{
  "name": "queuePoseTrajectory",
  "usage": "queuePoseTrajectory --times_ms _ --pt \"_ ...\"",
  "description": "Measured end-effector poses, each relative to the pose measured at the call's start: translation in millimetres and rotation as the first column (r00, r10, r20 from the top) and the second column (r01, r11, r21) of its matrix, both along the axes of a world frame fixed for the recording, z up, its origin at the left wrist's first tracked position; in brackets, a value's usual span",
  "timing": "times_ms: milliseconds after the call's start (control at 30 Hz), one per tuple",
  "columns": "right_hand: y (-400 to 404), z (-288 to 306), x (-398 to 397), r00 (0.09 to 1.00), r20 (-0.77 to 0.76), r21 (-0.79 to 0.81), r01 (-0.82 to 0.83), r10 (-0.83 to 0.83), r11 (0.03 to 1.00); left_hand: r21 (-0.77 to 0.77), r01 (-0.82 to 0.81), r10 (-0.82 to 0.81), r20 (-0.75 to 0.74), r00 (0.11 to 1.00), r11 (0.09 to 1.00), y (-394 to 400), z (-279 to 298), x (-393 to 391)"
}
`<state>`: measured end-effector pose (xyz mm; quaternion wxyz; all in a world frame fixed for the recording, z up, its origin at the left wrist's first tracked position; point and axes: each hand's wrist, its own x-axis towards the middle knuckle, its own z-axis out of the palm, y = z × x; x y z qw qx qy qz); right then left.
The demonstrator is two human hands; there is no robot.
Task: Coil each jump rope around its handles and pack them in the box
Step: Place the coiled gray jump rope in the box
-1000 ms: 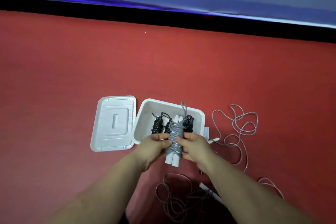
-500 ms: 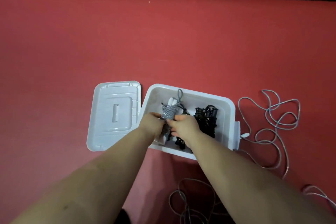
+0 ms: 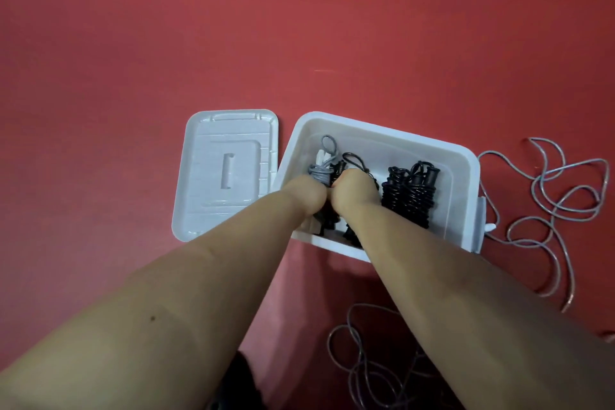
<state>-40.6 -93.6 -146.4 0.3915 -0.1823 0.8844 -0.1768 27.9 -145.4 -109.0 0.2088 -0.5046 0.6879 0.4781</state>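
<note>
Both hands, left [image 3: 304,193] and right [image 3: 354,190], now lower in the box [image 3: 462,176], grip the grey rope [image 3: 321,171], its length pointing away.

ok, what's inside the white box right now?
In the box: a grey coiled rope at left, black coiled ropes at right. Both hands cover the near-left part.

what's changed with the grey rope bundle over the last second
Both hands, left hand and right hand, carried the coiled grey rope from above the near rim down into the box, beside the black bundles. The lid and loose ropes stayed put.
</note>
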Motion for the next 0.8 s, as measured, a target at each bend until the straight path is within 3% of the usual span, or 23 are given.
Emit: queuePoseTrajectory --times_ms 133,233,367,467,600,800 --pt "10 14 -1 0.996 0.077 -0.120 -0.024 0.033 0.993 -0.016 0.046 -0.047 -0.037 0.998 0.999 -1 7 7" --pt "32 43 -2 0.993 0.058 -0.180 -0.089 0.101 0.980 -0.092 0.179 -0.184 -0.057 0.981 0.980 6 34 12" --pt "75 98 0 0.883 -0.183 -0.054 -0.449 0.433 0.892 -0.273 0.383 -0.399 -0.001 0.917 0.882 25 85 27" --pt "118 134 7 0.777 -0.254 0.043 -0.586 0.576 0.809 -0.344 0.527 -0.529 0.097 0.843 0.777 49 107 40" --pt "178 168 20 0.763 -0.249 0.104 -0.592 0.597 0.799 -0.354 0.660 -0.652 0.160 0.741 0.663 97 132 54" --pt "245 182 28 0.737 -0.245 0.212 -0.594 0.630 0.776 -0.318 0.736 -0.723 0.185 0.666 0.597 161 137 73"
